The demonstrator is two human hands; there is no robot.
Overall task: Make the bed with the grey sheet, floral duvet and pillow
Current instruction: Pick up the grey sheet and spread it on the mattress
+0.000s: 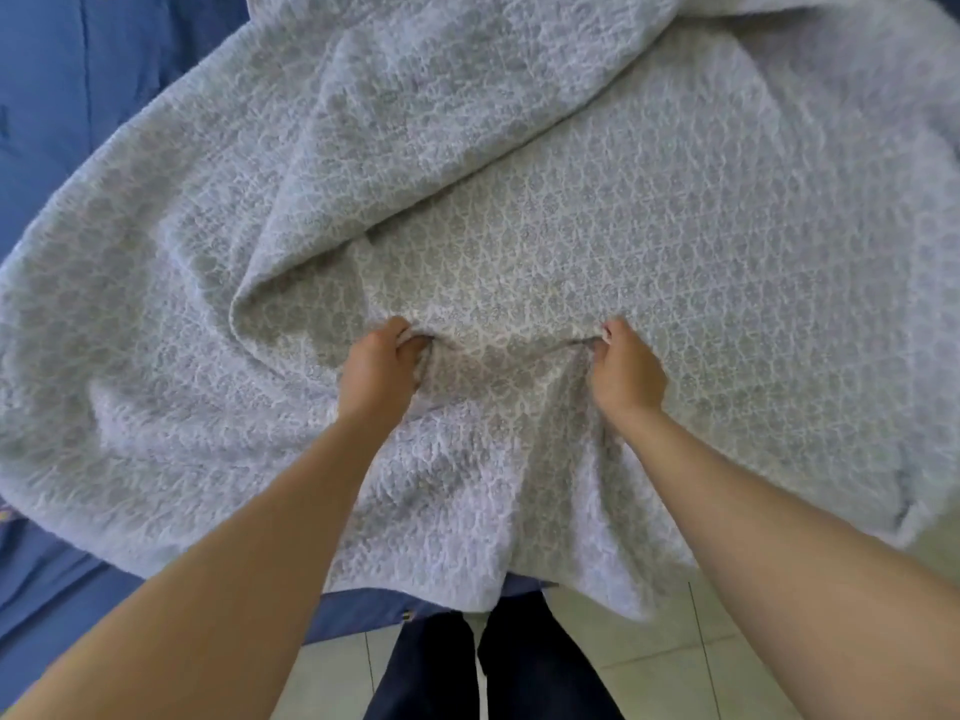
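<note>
A pale grey-white cloth with a small repeating floral pattern, the duvet, lies rumpled over most of the bed, with large folds running from the centre to the upper left. My left hand is shut on a pinch of the duvet near its front part. My right hand grips another pinch of the duvet, a short way to the right. The stretch of cloth between both hands sags in a shallow fold. The duvet's front edge hangs over the bedside toward my legs. No pillow is in view.
Blue bedding shows at the left and lower left beside the duvet. Pale floor tiles lie below the bed edge. My dark-trousered legs stand against the bedside.
</note>
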